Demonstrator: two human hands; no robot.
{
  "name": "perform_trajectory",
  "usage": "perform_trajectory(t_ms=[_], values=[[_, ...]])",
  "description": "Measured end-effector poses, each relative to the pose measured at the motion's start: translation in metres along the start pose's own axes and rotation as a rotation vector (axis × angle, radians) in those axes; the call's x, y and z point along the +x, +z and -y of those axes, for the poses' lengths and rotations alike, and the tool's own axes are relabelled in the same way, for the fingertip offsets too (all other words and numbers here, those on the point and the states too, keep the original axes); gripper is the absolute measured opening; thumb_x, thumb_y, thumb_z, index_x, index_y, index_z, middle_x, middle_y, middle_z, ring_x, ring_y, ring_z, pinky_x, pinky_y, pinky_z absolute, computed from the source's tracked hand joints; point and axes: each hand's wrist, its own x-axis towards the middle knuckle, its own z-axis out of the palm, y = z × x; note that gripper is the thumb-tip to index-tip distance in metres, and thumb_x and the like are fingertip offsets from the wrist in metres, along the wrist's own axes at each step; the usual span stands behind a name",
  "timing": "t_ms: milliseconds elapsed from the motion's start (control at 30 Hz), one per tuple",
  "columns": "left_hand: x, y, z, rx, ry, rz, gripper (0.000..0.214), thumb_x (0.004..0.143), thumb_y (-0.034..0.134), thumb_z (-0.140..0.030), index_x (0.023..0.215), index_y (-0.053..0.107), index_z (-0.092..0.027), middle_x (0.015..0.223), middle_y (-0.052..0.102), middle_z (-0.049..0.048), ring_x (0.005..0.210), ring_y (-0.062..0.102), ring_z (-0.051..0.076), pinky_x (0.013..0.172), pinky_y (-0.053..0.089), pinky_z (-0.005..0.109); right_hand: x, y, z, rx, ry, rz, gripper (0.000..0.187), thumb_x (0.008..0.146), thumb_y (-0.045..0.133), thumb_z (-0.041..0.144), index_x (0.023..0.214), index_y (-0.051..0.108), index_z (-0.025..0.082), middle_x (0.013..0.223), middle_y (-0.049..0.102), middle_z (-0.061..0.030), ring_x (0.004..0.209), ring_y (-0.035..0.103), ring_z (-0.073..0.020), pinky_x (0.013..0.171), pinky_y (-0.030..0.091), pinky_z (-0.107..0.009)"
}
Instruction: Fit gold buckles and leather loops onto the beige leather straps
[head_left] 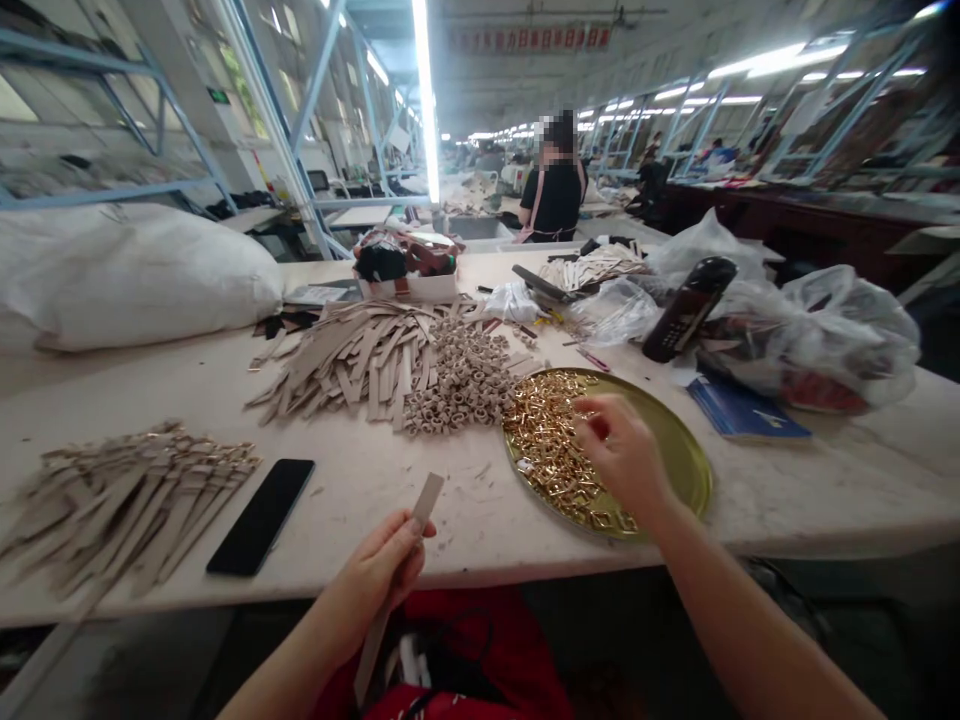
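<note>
My left hand [390, 555] is closed around a beige strap [428, 502], whose upper end sticks out past the thumb while the rest hangs below the table edge. Over a round gold-coloured tray [686, 450] is my right hand [622, 455], its fingers bent together in a pinch; whatever lies between them is too small to make out. Many small gold buckles [551, 425] cover the left part of the tray, right under those fingers. Just left of the tray is a heap of small beige loops [461, 380], beside a pile of loose beige straps [352, 355].
Straps with gold buckles [142, 500] lie at the left, near a black phone [261, 517]. A blue notebook [746, 408], a dark bottle [688, 308] and plastic bags [832, 335] stand at the right. Behind are a filled box [409, 288], a white sack [142, 275] and a person [556, 195].
</note>
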Motion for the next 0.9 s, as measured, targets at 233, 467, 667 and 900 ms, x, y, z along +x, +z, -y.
perform_trajectory(t_ms=[233,467,667,900], values=[[0.023,0.012,0.017,0.096,-0.073,0.026,0.034,0.076,0.043,-0.048,0.083,0.048,-0.015,0.045,0.032,-0.0092,0.037,0.021,0.004,0.037,0.012,0.017,-0.001,0.045,-0.021,-0.439,0.074,0.409,0.014,0.083,0.048,0.027,0.089,0.057,0.018,0.090,0.059,-0.0076,0.077,0.059,-0.0193,0.064,0.040,-0.027],[0.030,0.019,0.027,0.115,-0.072,0.093,0.033,0.079,0.039,-0.046,0.083,0.048,-0.015,0.042,0.032,-0.0091,0.036,0.023,0.005,0.037,0.014,0.017,0.001,0.050,-0.024,-0.421,0.091,0.476,0.004,0.079,0.051,0.016,0.082,0.054,0.016,0.086,0.058,-0.0074,0.080,0.057,-0.0194,0.068,0.039,-0.027],[0.024,0.016,0.019,0.039,0.043,0.036,0.030,0.080,0.038,-0.042,0.085,0.048,-0.014,0.045,0.033,-0.0091,0.037,0.025,0.005,0.037,0.017,0.017,-0.017,0.054,0.022,0.309,0.184,0.426,0.013,0.081,0.046,0.029,0.075,0.051,0.019,0.068,0.056,-0.0009,0.064,0.054,-0.0155,0.059,0.040,-0.026],[0.015,0.003,0.025,-0.129,0.129,-0.062,0.026,0.081,0.041,-0.042,0.082,0.045,-0.016,0.048,0.034,-0.0094,0.038,0.024,0.005,0.037,0.018,0.017,-0.052,0.087,0.109,0.899,0.321,0.699,0.018,0.073,0.055,0.036,0.072,0.049,0.019,0.060,0.050,0.0032,0.055,0.050,-0.0118,0.054,0.040,-0.024]])
